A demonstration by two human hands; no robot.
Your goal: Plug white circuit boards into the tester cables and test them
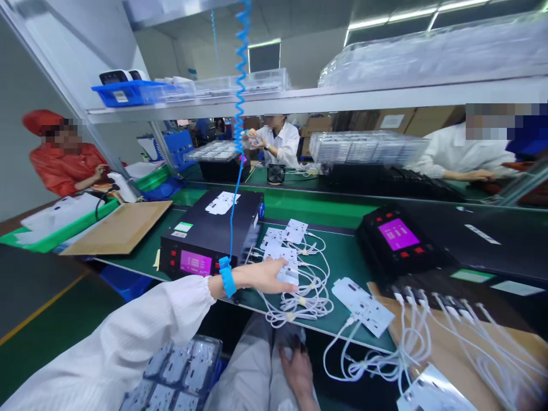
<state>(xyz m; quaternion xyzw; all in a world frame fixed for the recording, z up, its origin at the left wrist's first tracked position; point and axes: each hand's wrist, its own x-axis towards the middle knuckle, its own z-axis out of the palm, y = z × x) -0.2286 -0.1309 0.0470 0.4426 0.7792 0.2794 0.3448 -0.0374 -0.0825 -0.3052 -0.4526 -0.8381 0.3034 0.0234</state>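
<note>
My left hand (272, 275), with a blue wrist strap (227, 277) and coiled cord, reaches over a group of white circuit boards (278, 251) on the green bench. Its fingers touch or hover over the nearest board; whether they grip it cannot be made out. White cables (306, 297) lie looped beside the boards. My right hand (296, 365) rests low on my leg, its fingers partly in shadow. Another white board (363, 305) with cables attached lies at the bench edge, right of centre.
A black box with a pink screen (196, 262) stands left, another (398, 234) right. A cardboard sheet (124, 228) lies at left. Below is a tray of boards (180, 371). A shelf (205, 109) crosses above. Several people sit beyond the bench and at left.
</note>
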